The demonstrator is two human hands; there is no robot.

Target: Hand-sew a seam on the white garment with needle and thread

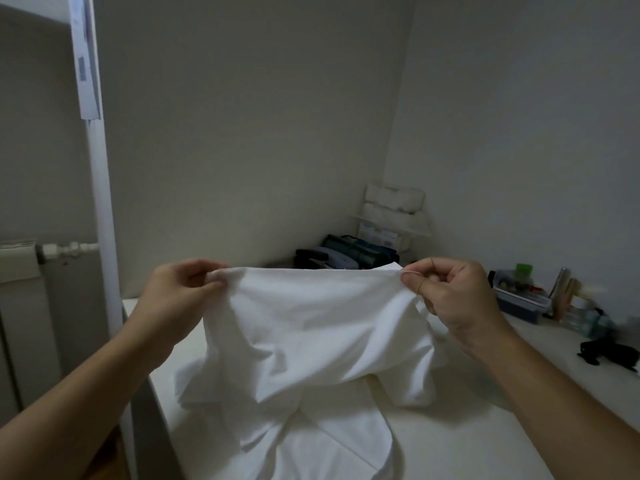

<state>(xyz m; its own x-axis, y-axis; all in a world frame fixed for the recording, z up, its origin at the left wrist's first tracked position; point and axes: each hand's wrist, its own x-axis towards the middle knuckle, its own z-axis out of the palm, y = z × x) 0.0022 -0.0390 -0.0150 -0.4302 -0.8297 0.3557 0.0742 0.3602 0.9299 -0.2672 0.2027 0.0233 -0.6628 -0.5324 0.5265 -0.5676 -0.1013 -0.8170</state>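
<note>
The white garment (304,327) is lifted off the white table (450,441), its top edge stretched level between both hands. My left hand (180,289) pinches the left end of that edge. My right hand (446,292) pinches the right end, and a thin brownish thread loops over its fingers. The rest of the garment hangs down and bunches on the table. A tiny glint on the top edge near the right may be the needle; I cannot tell.
A clear box of small supplies (519,299) and jars stand at the right along the wall. A black object (606,353) lies at the right edge. Dark bags (346,254) and white shelves (394,209) fill the far corner. A white post (100,202) rises at left.
</note>
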